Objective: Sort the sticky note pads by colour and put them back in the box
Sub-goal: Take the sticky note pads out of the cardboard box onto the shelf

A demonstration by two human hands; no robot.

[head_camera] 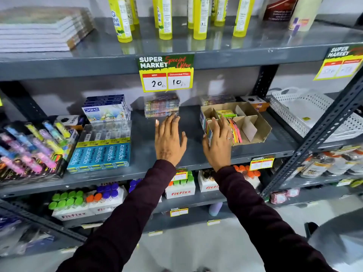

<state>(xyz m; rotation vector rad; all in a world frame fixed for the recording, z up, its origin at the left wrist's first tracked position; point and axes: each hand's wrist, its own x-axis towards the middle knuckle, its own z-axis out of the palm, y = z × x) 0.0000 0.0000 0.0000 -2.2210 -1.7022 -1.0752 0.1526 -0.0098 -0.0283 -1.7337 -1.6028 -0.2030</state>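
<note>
A brown cardboard box with dividers stands on the grey middle shelf, right of centre. Sticky note pads in orange, pink and yellow lean in one of its compartments, and more yellow-green pads lie in a compartment behind. My right hand rests against the box's left front corner, fingers stretched over its rim and thumb at the outer wall. My left hand hovers flat over the bare shelf to the left of the box, fingers apart and holding nothing.
Clear packs of coloured items stand behind my left hand. Blue pencil boxes and highlighter packs fill the shelf's left. A white perforated basket sits right of the box. Yellow bottles stand on the shelf above.
</note>
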